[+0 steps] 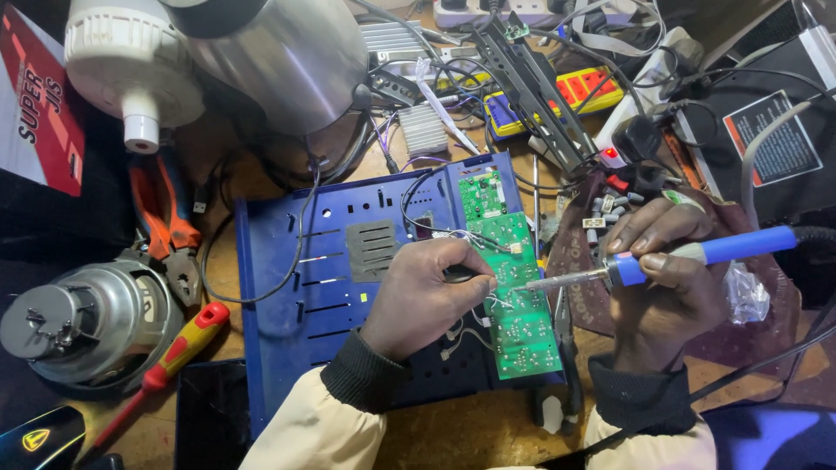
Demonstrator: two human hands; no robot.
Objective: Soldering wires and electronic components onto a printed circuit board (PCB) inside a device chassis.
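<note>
My right hand (664,278) grips a blue-handled soldering iron (697,253), whose metal tip points left onto a green circuit board (522,326). That board lies on a blue perforated metal panel (296,305). My left hand (428,296) rests on the panel beside the board, fingers pinched on a small dark part or wire right at the iron's tip. Thin white wires run off the board near my left fingers. A second, smaller green board (482,193) sits just behind the first.
A red and yellow screwdriver (178,348) and orange pliers (165,218) lie left of the panel. A silver motor (83,326) stands at the far left, with a shiny metal vessel (279,61) behind it. Cables, heat sinks and power strips crowd the back.
</note>
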